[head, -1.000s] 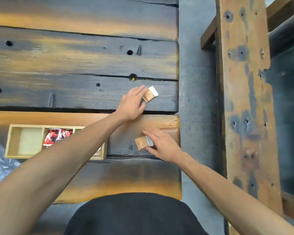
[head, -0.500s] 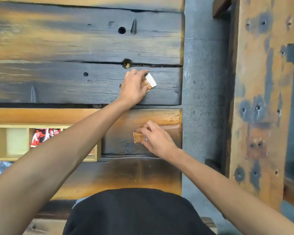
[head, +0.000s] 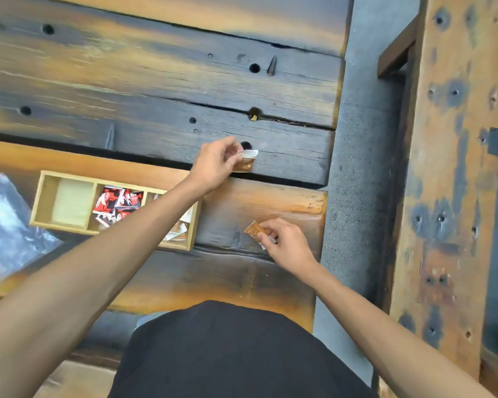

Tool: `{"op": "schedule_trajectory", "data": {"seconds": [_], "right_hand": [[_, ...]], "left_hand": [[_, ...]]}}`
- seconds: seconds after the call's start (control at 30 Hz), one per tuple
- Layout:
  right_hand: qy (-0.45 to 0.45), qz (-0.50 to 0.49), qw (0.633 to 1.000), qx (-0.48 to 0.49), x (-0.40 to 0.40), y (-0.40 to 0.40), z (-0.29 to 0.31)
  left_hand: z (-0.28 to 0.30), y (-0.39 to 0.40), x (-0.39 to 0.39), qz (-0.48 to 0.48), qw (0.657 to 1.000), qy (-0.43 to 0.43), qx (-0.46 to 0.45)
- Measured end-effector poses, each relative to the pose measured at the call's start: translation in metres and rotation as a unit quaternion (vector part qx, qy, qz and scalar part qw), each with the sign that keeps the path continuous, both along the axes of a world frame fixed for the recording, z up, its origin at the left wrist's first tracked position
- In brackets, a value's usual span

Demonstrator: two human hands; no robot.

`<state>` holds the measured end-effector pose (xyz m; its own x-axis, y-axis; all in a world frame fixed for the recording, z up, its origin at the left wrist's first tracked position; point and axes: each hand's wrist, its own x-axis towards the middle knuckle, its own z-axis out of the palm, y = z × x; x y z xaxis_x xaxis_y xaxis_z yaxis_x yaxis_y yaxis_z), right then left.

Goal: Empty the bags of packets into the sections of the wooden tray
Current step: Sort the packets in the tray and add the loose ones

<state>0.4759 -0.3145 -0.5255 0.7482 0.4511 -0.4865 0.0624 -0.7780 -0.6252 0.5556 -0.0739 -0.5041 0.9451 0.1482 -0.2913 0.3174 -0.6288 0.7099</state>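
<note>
two stray brown packets, both outside the wooden tray (head: 45, 196), to its right on the plank table (head: 156, 90); far packet (head: 244, 162) pinched in the left hand (head: 213, 165), lifted at one edge, likely for carrying back; near packet (head: 253, 229) pinned under the right hand (head: 285, 242), fingertips closed on it, flat or just off the wood, cannot tell; tray sections: left bare, middle full of red packets (head: 118, 203), right partly hidden by the forearm; crumpled clear bag (head: 3, 225) left of the tray, seemingly emptied.

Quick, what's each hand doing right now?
Left hand: closed, pinching a brown packet.
Right hand: closed, pinching another brown packet.
</note>
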Motion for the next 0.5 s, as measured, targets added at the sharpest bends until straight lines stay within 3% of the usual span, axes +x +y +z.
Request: {"op": "schedule_trajectory", "data": {"seconds": [0.2, 0.37, 0.5], "right_hand": [[-0.007, -0.033, 0.998, 0.044, -0.016, 0.031, 0.009], [0.028, -0.095, 0.991, 0.088, -0.024, 0.066, 0.021], [0.064, -0.135, 0.981, 0.125, -0.028, 0.092, 0.031]], "left_hand": [[0.030, 0.061, -0.072, 0.141, 0.989, -0.031, -0.030], [0.045, 0.100, -0.134, 0.187, 0.981, -0.041, -0.035], [0.049, 0.118, -0.166, 0.212, 0.977, 0.000, -0.029]]}}
